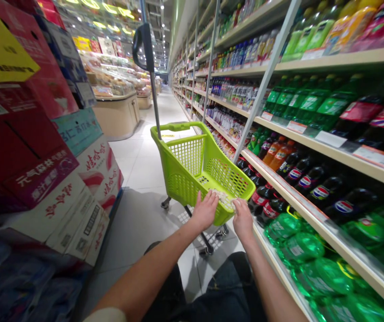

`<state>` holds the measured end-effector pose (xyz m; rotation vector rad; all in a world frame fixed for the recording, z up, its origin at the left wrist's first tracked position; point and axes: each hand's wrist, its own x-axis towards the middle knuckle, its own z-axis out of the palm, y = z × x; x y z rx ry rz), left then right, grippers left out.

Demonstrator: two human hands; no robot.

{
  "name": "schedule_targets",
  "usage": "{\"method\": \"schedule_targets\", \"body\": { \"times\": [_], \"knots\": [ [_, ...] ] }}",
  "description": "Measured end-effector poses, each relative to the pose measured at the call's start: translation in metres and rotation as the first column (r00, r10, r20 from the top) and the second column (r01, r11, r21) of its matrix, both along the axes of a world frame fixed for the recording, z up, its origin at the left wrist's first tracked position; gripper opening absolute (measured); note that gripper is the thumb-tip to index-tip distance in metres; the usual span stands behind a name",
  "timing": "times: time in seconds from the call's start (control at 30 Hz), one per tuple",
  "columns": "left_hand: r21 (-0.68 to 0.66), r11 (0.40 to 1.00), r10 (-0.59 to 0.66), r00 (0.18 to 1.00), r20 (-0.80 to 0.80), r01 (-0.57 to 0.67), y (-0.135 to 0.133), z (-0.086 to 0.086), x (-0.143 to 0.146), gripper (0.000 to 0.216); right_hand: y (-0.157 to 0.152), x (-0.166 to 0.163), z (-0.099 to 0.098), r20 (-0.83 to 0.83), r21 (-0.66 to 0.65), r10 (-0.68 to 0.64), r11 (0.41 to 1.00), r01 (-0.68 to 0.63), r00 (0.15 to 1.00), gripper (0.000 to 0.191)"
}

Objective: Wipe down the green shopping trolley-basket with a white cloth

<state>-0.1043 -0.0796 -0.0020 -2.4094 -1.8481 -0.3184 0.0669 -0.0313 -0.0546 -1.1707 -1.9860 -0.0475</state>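
A lime-green shopping cart (185,192) with perforated walls stands right in front of me. At its near rim, a small pale, crumpled-looking thing (223,195) lies between my hands; its kind is too unclear to name. My left hand (206,208) has its fingers bent over the left side of this pale thing. On the other side, my right hand (243,217) pinches its right end with thumb and fingers together. Both hands are close to the cart's near edge. Part of the cart's floor (208,176) shows behind the pale thing.
On the right, shelves (329,134) hold many soda bottles, with large green bottles (299,243) at the bottom. Stacked drink cartons (74,210) rise on the left. A tall pole with a dark handle (144,47) stands at the cart's far side. The tiled aisle (138,165) runs ahead past a display counter (114,114).
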Motion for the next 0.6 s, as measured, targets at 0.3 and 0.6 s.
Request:
{"method": "schedule_targets", "body": {
  "times": [0.3,0.6],
  "knots": [
    [0.028,0.978,0.207,0.978,-0.028,-0.206,0.013,-0.004,-0.024,0.057,-0.026,-0.034,0.003,-0.007,0.030,0.032,0.999,-0.032,0.999,0.053],
    [0.065,0.973,0.225,0.974,-0.029,-0.223,0.002,-0.003,-0.036,0.064,0.003,-0.024,0.006,-0.003,0.009,-0.048,0.999,0.048,0.999,0.050]
  ]
}}
